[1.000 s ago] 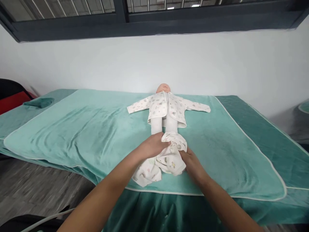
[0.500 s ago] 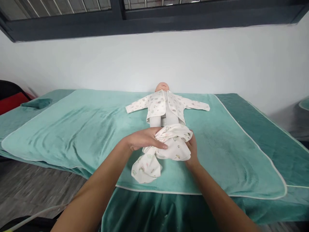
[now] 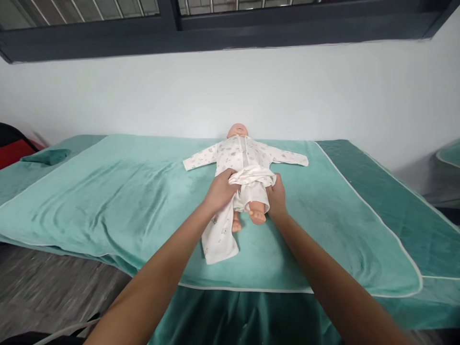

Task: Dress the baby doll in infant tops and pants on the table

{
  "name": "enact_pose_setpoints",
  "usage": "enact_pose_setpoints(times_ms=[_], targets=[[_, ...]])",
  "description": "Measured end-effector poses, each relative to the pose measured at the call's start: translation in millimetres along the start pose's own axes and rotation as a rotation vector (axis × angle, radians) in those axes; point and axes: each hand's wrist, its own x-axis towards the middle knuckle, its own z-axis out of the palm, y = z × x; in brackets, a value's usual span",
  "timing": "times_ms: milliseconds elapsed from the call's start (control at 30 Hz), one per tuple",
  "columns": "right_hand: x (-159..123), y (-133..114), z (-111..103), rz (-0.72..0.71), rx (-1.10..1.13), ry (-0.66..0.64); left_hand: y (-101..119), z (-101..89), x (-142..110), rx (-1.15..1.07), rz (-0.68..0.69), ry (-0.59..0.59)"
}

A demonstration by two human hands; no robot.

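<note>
A baby doll (image 3: 237, 130) lies on its back, head toward the wall, in a white patterned jacket (image 3: 230, 155) with sleeves spread sideways. My left hand (image 3: 221, 190) grips the left side of the waistband of white patterned baby pants (image 3: 253, 176). My right hand (image 3: 277, 196) is closed on the right side of the same waistband. One pant leg is around a doll leg, whose bare foot (image 3: 258, 213) sticks out of the cuff. The other pant leg (image 3: 221, 239) hangs flat to the left, beside the doll's other foot (image 3: 236, 224).
A light green blanket (image 3: 125, 191) covers the darker green bed (image 3: 388, 191). Behind it rise a white wall (image 3: 230, 91) and a dark window frame (image 3: 230, 36). A black and red object (image 3: 14, 148) is at the far left; grey floor (image 3: 46, 282) shows below.
Both hands have moved up the doll's legs, pulling the pants with them. A foot now shows through one cuff, and the bunched loose leg has straightened out.
</note>
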Motion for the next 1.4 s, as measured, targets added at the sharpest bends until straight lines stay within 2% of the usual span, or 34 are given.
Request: enact_pose_setpoints(times_ms=[100,200,300,367,433,533,633,733,800,900,1033,1100,1167,1300,1400], targets=[[-5,3,-2,-0.038,-0.009,-0.048,-10,-19.2,-10,-0.384,-0.142,-0.194],[-15,-5,-9,-0.178,0.006,-0.123,-24,-34.7,-21,-0.656,-0.21,-0.34],[-18,-39,-19,-0.291,-0.029,-0.359,-30,-35.1,-26,-0.754,-0.218,-0.276],[-14,-70,-20,-0.226,-0.101,-0.593,-25,-29.1,-27,-0.777,-0.22,-0.213],[-9,-99,-16,-0.127,-0.172,-0.769,-15,-22.9,-26,-0.776,-0.211,-0.181],[-3,-118,-5,-0.038,-0.177,-0.891,-2,-20.4,-24,-0.768,-0.189,-0.198],[0,-111,-1,0.017,-0.057,-0.884,-3,-26.5,-26,-0.788,-0.193,-0.268],[1,-96,-5,0.084,0.134,-0.826,-14,-33.1,-31,-0.8,-0.187,-0.376],[1,-90,-7,0.139,0.206,-0.814,-20,-33.8,-33,-0.821,-0.184,-0.382],[0,-89,-4,0.163,0.215,-0.822,-23,-28.2,-34,-0.878,-0.2,-0.26],[-5,-93,9,0.103,0.129,-0.848,-15,-14.6,-29,-0.91,-0.204,-0.083],[-8,-94,14,0.073,0.05,-0.829,-11,-9.1,-26,-0.885,-0.188,0.021],[-9,-92,17,0.093,-0.008,-0.801,-8,-6.5,-24,-0.828,-0.161,0.071],[-4,-82,17,0.214,0.072,-0.702,-10,-10.7,-27,-0.764,-0.166,-0.001],[0,-76,16,0.241,0.214,-0.595,-17,-18.0,-33,-0.696,-0.194,-0.18]])
